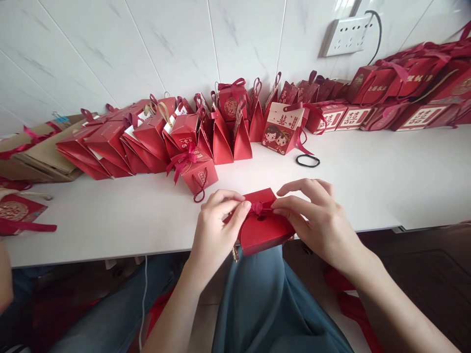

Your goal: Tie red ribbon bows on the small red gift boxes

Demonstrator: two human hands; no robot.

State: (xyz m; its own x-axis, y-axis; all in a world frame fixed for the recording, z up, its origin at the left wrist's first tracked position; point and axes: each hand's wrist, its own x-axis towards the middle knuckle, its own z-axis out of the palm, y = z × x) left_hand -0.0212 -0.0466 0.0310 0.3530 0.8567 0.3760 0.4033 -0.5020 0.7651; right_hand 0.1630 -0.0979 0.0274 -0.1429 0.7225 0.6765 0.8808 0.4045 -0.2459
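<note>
A small red box rests at the table's front edge, partly over my lap, with a dark red ribbon knotted on its top. The thumb and fingers of my left hand pinch the ribbon on the left side of the knot. On the right side, my right hand pinches the ribbon between thumb and fingers. A gold-coloured cord end hangs below the box near my left hand.
Behind my hands stand rows of red gift boxes along the tiled wall. A box with a bow and a black elastic loop lie nearer on the white table. Another person's arm shows at far left.
</note>
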